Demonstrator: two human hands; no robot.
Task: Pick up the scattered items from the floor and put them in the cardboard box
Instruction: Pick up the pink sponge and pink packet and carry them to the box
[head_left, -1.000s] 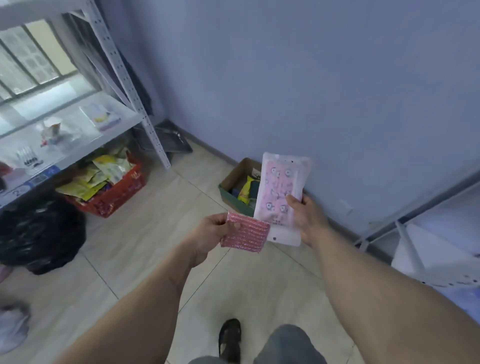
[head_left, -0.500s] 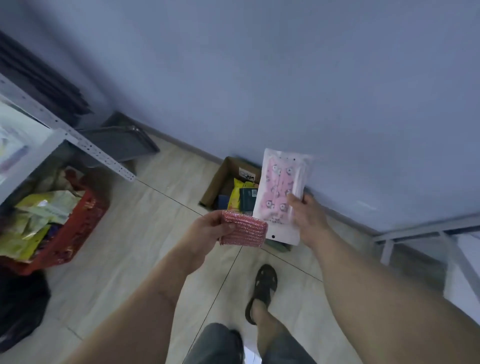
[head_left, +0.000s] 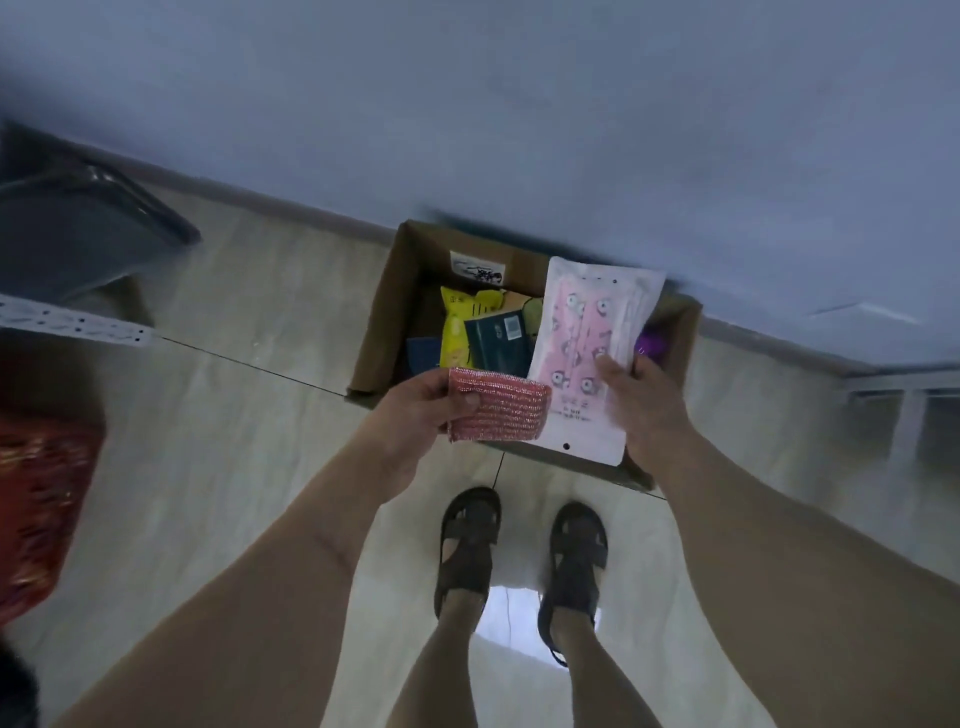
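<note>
Now, box: open brown cardboard box (head_left: 382, 312) on floor at wall, part-filled.
Left hand (head_left: 415, 410): fingers clamped on red woven scrub pad (head_left: 501, 413), over near rim.
Right hand (head_left: 641, 410): fingers clamped on pink printed plastic packet (head_left: 592, 343), long axis upright, directly over opening, so nearer to drop.

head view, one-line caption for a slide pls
Left hand holds red scrubber, right hand a pink packet, over the cardboard box.

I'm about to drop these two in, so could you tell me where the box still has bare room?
The box is crowded in the middle by the yellow bag and dark packet. A shadowed gap shows between its left wall and the yellow bag. The right side is hidden behind the pink pack except for something purple.
</note>
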